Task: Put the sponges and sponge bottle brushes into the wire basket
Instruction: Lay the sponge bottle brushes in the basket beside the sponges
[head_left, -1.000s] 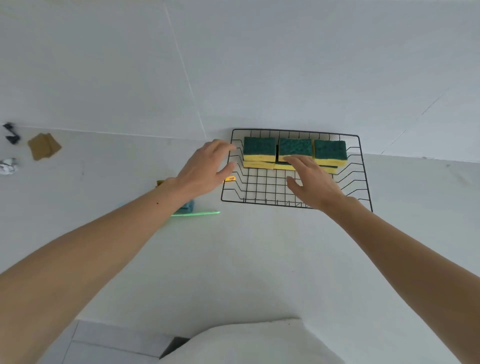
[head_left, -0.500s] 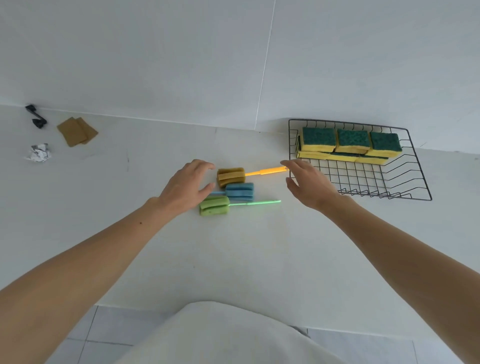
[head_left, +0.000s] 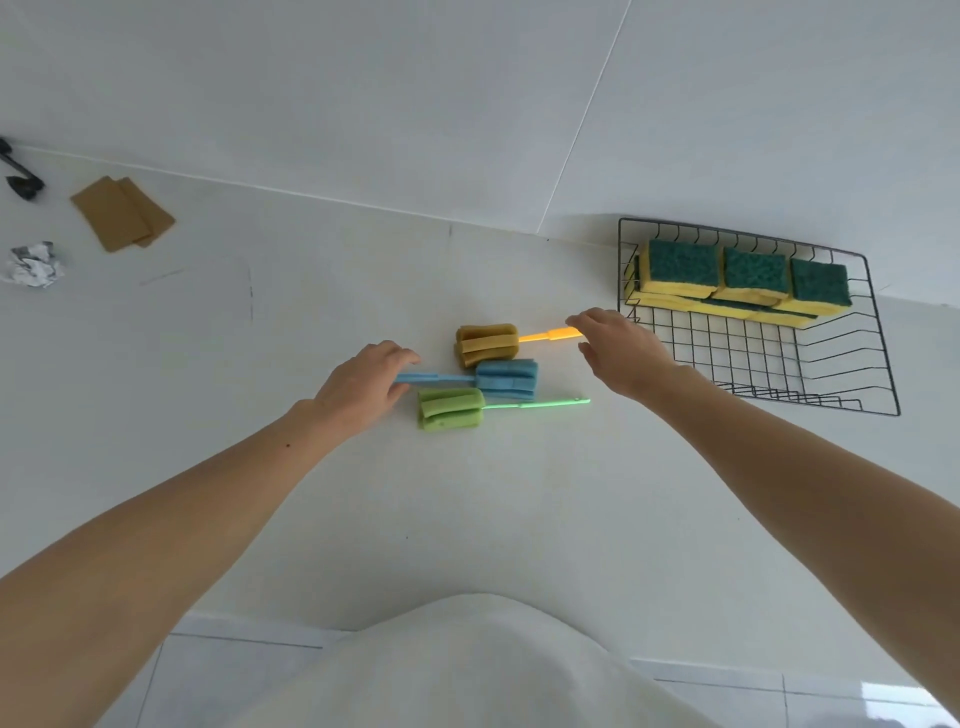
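Three sponge bottle brushes lie side by side on the white counter: an orange one (head_left: 487, 344), a blue one (head_left: 506, 379) and a green one (head_left: 451, 409). My left hand (head_left: 363, 387) hovers over the end of the blue brush's handle, fingers apart. My right hand (head_left: 621, 348) reaches over the tip of the orange handle, open. The black wire basket (head_left: 831, 384) sits at the right against the wall, holding several green-and-yellow sponges (head_left: 737, 280) along its far side.
Two brown cardboard pieces (head_left: 122, 218), a crumpled foil ball (head_left: 34, 264) and a small black object (head_left: 21, 179) lie at the far left of the counter. The counter's front edge runs just before my body.
My view has swung left, away from the basket to the brushes. Both hands left the basket and came to the brush handles, the left toward the blue one, the right toward the orange one.
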